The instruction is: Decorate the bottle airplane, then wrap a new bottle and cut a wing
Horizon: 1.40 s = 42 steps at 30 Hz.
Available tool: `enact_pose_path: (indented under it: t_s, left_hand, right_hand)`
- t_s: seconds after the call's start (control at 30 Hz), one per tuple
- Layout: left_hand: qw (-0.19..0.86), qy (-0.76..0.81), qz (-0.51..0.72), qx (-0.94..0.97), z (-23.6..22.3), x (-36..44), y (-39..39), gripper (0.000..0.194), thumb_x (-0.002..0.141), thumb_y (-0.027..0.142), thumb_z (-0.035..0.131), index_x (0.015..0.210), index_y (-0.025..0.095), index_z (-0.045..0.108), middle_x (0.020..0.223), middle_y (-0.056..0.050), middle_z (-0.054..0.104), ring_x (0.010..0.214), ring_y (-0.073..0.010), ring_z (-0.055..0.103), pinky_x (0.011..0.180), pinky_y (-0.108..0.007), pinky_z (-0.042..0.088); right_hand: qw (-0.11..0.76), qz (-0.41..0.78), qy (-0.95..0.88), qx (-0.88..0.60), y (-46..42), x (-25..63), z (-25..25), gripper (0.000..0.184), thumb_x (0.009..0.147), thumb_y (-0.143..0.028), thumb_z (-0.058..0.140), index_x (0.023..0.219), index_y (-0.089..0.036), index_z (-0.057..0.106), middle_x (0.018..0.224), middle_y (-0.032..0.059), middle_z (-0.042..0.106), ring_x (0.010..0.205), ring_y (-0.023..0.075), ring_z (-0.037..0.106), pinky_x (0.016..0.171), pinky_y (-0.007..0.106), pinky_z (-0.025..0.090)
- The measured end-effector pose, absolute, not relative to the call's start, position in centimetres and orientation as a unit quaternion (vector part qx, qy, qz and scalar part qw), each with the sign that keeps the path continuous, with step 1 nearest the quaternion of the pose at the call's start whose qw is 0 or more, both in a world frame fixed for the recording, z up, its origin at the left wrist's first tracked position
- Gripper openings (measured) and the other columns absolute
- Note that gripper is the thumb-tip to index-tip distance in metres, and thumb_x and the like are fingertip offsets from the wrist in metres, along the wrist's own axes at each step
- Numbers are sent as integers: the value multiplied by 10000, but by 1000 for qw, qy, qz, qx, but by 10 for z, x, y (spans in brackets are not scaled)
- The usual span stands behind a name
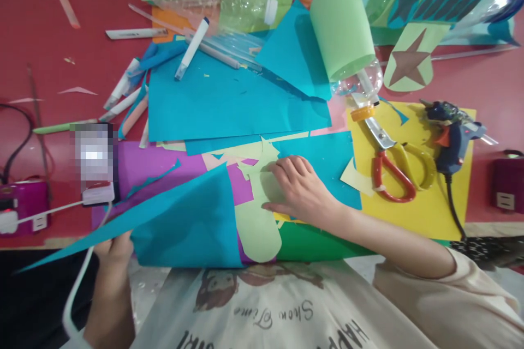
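At the lower left, my left hand (114,245) grips the near edge of a blue sheet of paper (188,223). The sheet is raised and bent, and it hides part of my fingers. My right hand (301,185) has its fingers and thumb curled over a light green paper cutout (258,229) with a rounded near end. This cutout lies on top of purple paper (164,158) and beside green paper (315,242). Small paper scraps lie around its far end.
Scissors (393,174) and a glue gun (450,136) rest on yellow paper (434,212) at right. Several markers (192,49) lie by a large blue sheet (237,103). A light green paper tube (344,27) leans behind. A phone (94,152) with a cable is at left.
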<state>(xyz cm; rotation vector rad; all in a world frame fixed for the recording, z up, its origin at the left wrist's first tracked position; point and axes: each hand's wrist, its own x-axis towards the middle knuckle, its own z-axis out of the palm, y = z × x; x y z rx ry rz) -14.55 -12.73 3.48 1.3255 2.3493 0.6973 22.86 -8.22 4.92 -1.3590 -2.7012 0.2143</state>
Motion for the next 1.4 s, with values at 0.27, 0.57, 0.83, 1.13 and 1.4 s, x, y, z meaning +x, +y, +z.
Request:
enact_pose_path:
  t_s: [0.27, 0.57, 0.83, 1.13, 1.4]
  left_hand:
    - [188, 820, 218, 494, 58, -96, -90, 121, 603, 331, 562, 641, 228, 513, 624, 22, 554, 691, -202, 564, 716, -313, 469]
    - [212, 794, 283, 494, 53, -67, -45, 379, 763, 165, 571, 1139, 125, 579, 764, 29, 562, 627, -83, 488, 648, -191, 412]
    - [278, 756, 392, 444, 42, -69, -49, 308, 793, 163, 599, 1097, 167, 557, 912, 25, 639, 870, -125, 581, 802, -199, 435]
    - [239, 773, 432, 399, 53, -59, -57, 331, 664, 224, 634, 978, 171, 543, 821, 16, 598, 846, -155, 568, 773, -242, 438]
    - [166, 715, 558, 388, 41, -62, -55, 309, 525, 312, 645, 775, 176, 523, 578, 76, 331, 592, -100, 357, 594, -236, 312]
  right_hand:
    - [105, 154, -883, -430, -86, 233, 50, 146, 863, -254, 593, 949, -138, 611, 752, 53, 659, 734, 206, 580, 683, 317, 365]
    - [124, 204, -843, -482, -66, 291, 65, 173, 906, -210, 485, 836, -183, 642, 791, 62, 691, 732, 197, 631, 668, 335, 469]
    - [133, 62, -801, -580, -59, 319, 84, 250, 885, -305, 554, 1122, -227, 575, 1010, 119, 667, 924, 287, 628, 829, 478, 496]
    - [112, 93, -871, -469, -91, 250, 56, 384, 868, -450, 557, 992, -89, 600, 923, 161, 638, 837, 272, 577, 700, 391, 472]
    - [147, 203, -849, -465, -95, 253, 49, 150, 921, -261, 478, 876, -161, 581, 826, 92, 659, 769, 221, 588, 678, 353, 473]
